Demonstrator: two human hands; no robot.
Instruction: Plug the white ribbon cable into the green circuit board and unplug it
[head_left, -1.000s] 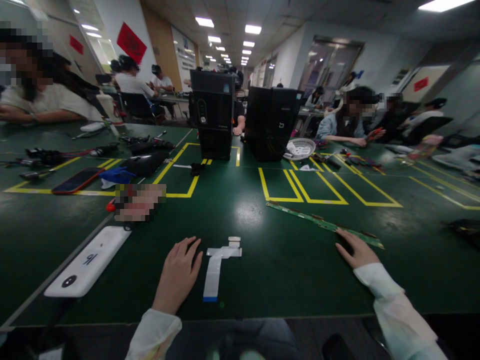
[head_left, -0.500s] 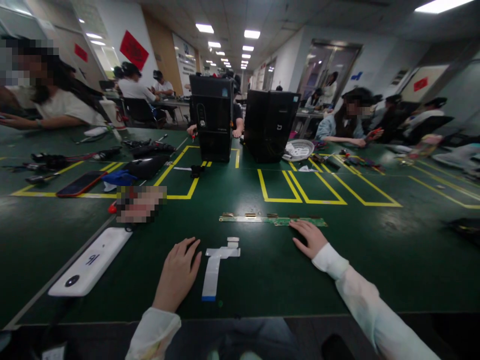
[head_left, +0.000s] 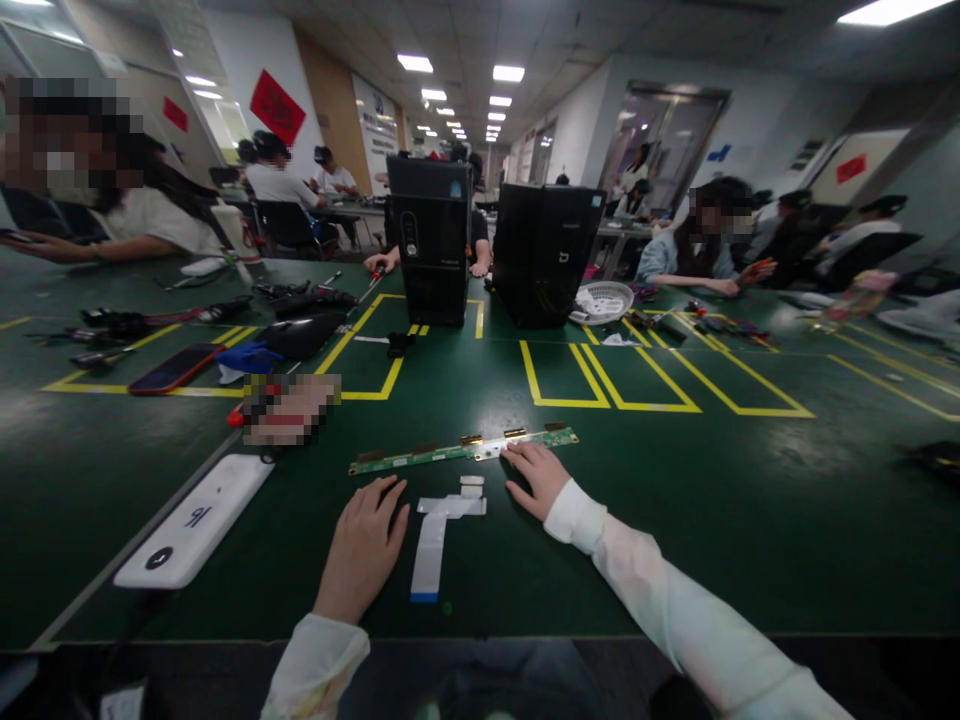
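Your open right hand (head_left: 538,482), only touching the long, thin green circuit board (head_left: 409,459), has brought it near your open, empty left hand (head_left: 360,548).

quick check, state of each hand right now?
Left hand: open, palm down beside the white ribbon cable, nothing visibly held.
Right hand: open, fingertips on the green circuit strip, thumb apart from it, not gripped.

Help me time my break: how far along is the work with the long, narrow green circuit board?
The flat white ribbon cable already lies spread out. The right hand touches the board. Board and cable lie apart, so any joining looks left to do.
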